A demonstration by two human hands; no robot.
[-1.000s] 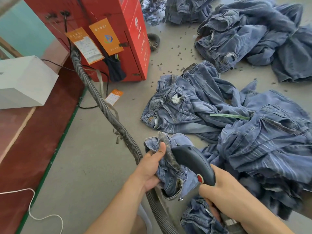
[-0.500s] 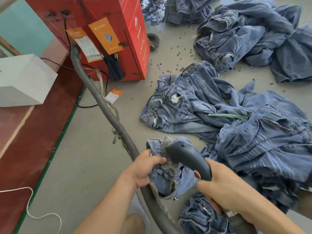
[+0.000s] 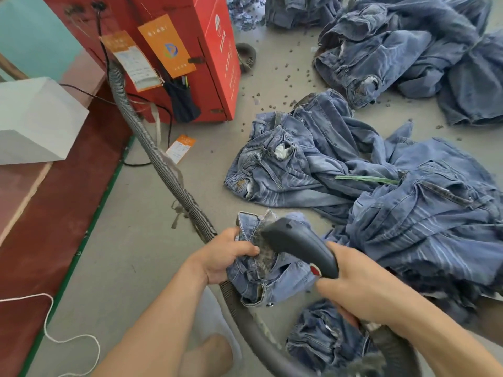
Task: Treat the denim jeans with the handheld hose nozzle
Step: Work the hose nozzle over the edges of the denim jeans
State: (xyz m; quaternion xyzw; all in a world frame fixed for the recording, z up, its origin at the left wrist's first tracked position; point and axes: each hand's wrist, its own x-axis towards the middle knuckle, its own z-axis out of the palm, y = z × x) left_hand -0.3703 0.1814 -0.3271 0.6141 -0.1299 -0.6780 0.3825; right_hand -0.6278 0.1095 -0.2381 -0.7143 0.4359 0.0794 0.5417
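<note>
On the grey concrete floor (image 3: 114, 268), the left hand (image 3: 226, 255) bunches faded, crumpled denim jeans (image 3: 275, 284); the right hand (image 3: 362, 289) clasps the dark hose nozzle (image 3: 296, 243), its tip pressed against them.

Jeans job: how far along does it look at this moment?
Done: cannot tell; no pile is visibly finished. In hand: the left hand bunches one pair of jeans while the right hand holds the nozzle against it. Left: presumably the heap alongside.

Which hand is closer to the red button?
Right. The right hand grips the nozzle beside the red button; the left hand holds the jeans farther left.
</note>
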